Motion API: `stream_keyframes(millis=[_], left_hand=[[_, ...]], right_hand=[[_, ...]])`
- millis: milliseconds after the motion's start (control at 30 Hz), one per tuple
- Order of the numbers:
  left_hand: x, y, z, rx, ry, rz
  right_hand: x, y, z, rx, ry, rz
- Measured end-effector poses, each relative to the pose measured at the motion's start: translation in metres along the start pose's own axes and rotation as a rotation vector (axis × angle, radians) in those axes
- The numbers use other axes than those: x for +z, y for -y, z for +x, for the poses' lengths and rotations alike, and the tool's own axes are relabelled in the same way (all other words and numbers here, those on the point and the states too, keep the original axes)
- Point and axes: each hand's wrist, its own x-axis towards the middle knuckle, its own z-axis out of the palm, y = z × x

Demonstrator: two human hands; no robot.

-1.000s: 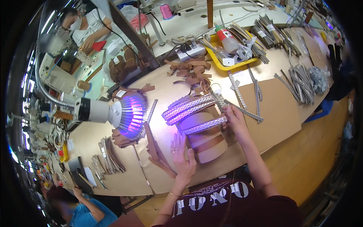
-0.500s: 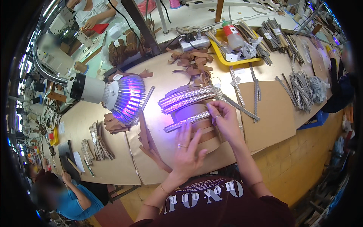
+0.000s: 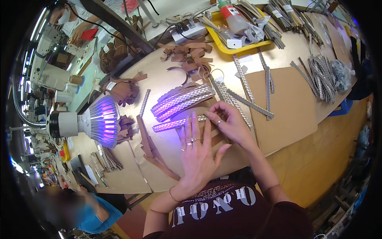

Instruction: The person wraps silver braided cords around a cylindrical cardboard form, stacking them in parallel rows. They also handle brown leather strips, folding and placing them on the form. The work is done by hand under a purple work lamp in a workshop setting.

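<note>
The tan workbench (image 3: 167, 79) carries braided strips (image 3: 181, 99), a yellow tray (image 3: 223, 46) and cardboard (image 3: 290, 103).

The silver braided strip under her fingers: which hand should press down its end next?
Probably the right hand: its fingertips already pinch the braided strip at that end, while the left hand lies flat beside it.

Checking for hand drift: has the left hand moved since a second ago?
Yes. The left hand has slid up the table from near its edge, toward the braided silver strips, and now lies flat just below them.
</note>
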Motion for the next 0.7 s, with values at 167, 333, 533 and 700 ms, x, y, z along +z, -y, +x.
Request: stream_keyframes(millis=[167,333,533,700], left_hand=[[-0.002,-0.009,0.003,-0.036,0.030,0.110],[-0.005,-0.014,0.006,-0.030,0.073,0.202],[-0.002,-0.024,0.011,-0.032,0.059,0.389],[-0.001,-0.027,0.013,-0.027,0.049,0.459]], right_hand=[[-0.001,-0.006,0.006,0.012,0.039,0.089],[-0.006,-0.007,0.009,0.042,0.110,0.086],[-0.014,-0.008,0.015,0.085,0.203,0.182],[-0.030,-0.010,0.016,0.135,0.274,0.171]])
